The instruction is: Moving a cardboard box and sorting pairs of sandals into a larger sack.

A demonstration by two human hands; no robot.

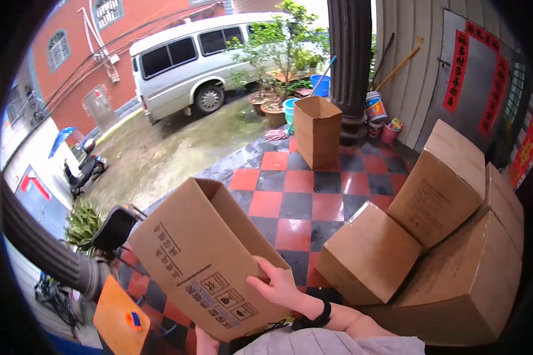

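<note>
An open cardboard box (pixel 201 248) with printed symbols on its side is held tilted in front of me, its opening turned up and to the right. My right hand (pixel 275 287), with a black band at the wrist, grips the box's side near the open edge. Below the box's lower corner a patch of bare skin (pixel 206 342) shows, which may be part of my left arm or hand. Any fingers of my left hand are hidden by the box.
Several closed cartons (pixel 373 248) are piled at right. A tall open carton (pixel 317 133) stands on the checkered tiles (pixel 293 204) before a dark column (pixel 350 65). At lower left is an orange seat (pixel 121 322) bearing a small blue-and-orange object (pixel 134 320). A white van (pixel 201 65) is parked outside.
</note>
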